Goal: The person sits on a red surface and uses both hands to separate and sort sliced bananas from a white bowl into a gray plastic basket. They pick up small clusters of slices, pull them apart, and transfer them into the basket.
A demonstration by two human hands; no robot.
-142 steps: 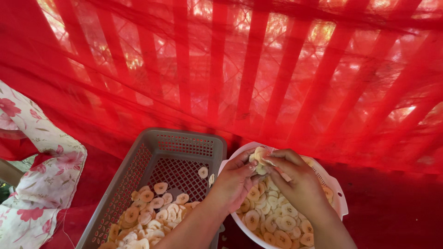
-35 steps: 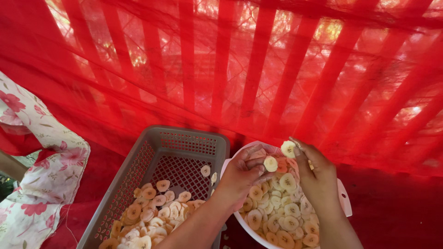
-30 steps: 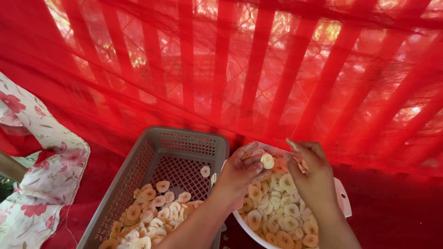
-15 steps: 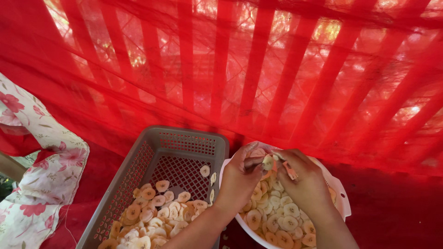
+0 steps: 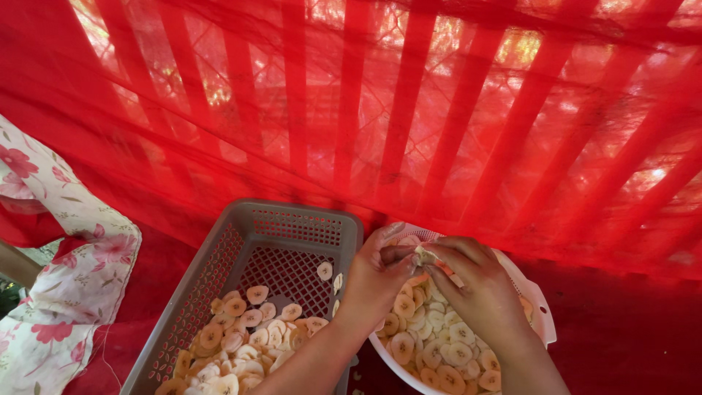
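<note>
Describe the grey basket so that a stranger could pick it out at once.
Under the red netting at the back, two containers of pale round slices sit side by side. The grey basket is the one beside the left hand. Unlike the round white bowl next to it, it is rectangular, with perforated walls.

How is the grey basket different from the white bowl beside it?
The basket is grey, rectangular and straight-walled; the bowl is white and round. Slices cover only the near part of the basket's floor, while the bowl is filled across. Both hands, left and right, work over the bowl, not the basket. Both hold pale round slices.
</note>
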